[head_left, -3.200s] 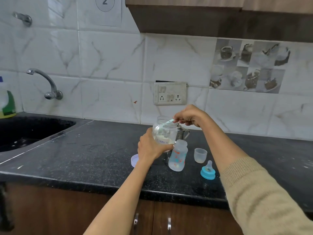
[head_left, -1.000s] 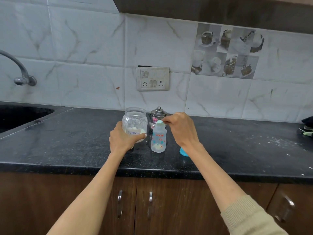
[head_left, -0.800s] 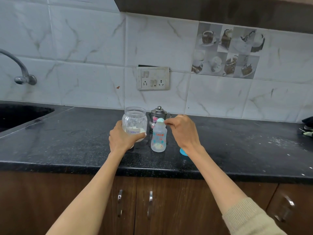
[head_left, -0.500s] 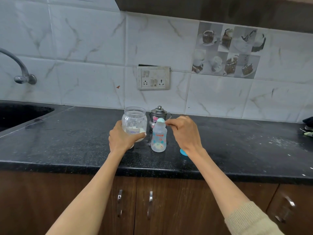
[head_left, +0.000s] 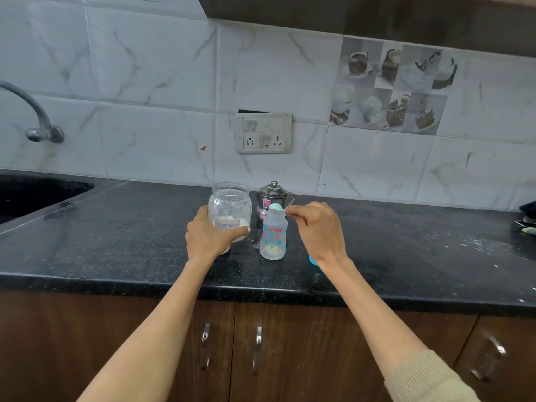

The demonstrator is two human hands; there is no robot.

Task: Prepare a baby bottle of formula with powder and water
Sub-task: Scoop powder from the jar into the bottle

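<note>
The left hand [head_left: 209,236] grips the jar [head_left: 230,211], fingers curled round its lower half, the thumb lying across the front below a paper label reading "Formula". The jar is clear, open at the top, with white powder in its lower part. It is near the middle of the dark speckled surface [head_left: 406,256], closer to the front edge than to the wall.

Just right of the jar stands the bottle [head_left: 273,237], upright and apart from it, with a little powder at its bottom. The right hand [head_left: 317,230] pinches the handle of a pale blue scoop [head_left: 275,207], whose bowl sits at the bottle's mouth. Whether the bowl is still full cannot be told.

Behind the bottle, toward the back edge, is a small steel pot [head_left: 272,197] with a lid and knob. A bit of a blue teat cap [head_left: 312,260] shows beside the right wrist, mostly hidden. A sink [head_left: 34,195] is sunk into the surface at the left end, with a tap [head_left: 34,117] on the tiled wall above it.
</note>
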